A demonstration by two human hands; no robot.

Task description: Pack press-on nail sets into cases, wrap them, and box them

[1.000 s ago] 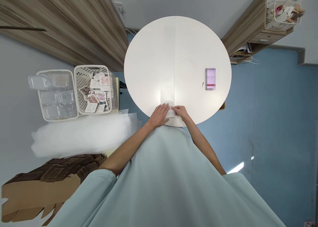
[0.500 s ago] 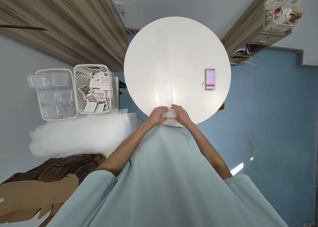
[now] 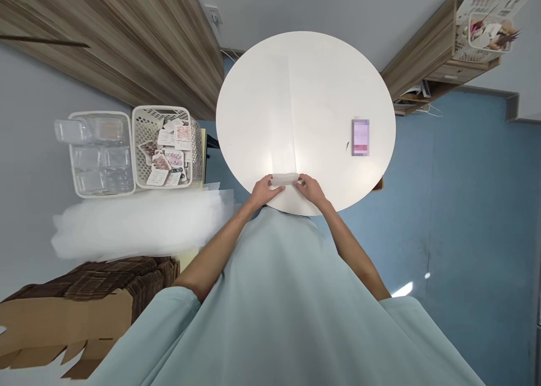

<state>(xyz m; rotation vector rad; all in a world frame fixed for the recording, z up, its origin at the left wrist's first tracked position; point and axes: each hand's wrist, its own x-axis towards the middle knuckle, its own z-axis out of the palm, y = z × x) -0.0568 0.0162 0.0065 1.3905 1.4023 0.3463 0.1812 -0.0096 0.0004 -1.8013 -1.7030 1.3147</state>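
A long, translucent white packing sheet [image 3: 282,115] lies lengthwise on the round white table [image 3: 329,81]. Its near end is folded or rolled into a narrow band [image 3: 285,179] close to the table's front edge. At the left end of that band, my left hand [image 3: 265,191] pinches it with the thumb nearer to me. My right hand [image 3: 310,189] grips the right end in the same way. Whether anything lies inside the folded part cannot be made out.
A phone-like rectangle [image 3: 360,138], blurred out, lies on the table's right side. To the left stand a basket of carded items [image 3: 137,149] and a basket of clear plastic boxes [image 3: 101,158]. Below them are a stack of white sheets [image 3: 139,222] and flattened brown cardboard [image 3: 80,313].
The folded end has become narrower and moved slightly away from me along the sheet. My hands have gone from lying over it to holding its two ends. The view has shifted slightly.
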